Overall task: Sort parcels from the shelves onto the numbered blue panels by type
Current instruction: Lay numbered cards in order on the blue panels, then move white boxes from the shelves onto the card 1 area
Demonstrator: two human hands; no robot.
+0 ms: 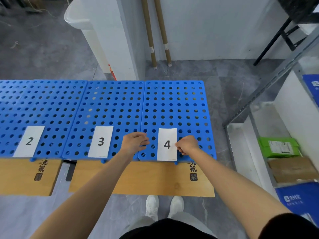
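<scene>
Parcels waiting to be sorted sat at the right edge of the frame, in the metal shelving point(255, 99): a green parcel point(279, 146) with a white shipping label, a brown cardboard parcel point(291, 169) just below it in the picture, and a blue parcel point(296, 197) lower again. Across the middle of the frame ran the blue perforated panels, panel 2 point(43, 104) at the left, panel 3 point(112, 104) in the centre and panel 4 point(174, 104) at the right, each with a white number card at its near edge. Both hands were over the near edge of panel 4, one on each side of the number card 4 point(167, 144). The left hand point(134, 144) hung with its fingers loosely curled and held nothing. The right hand point(187, 146) was curled more tightly, its fingertips at the card's right edge; whether it pinched the paper could not be told. No parcel was in either hand, so the step looked to be between placements or at the outset, possibly with the card being set straight. The next move would likely call for a turn toward the lower right of the frame, a reach into the shelving for one parcel, a check of its type, and a choice of the matching panel.
</scene>
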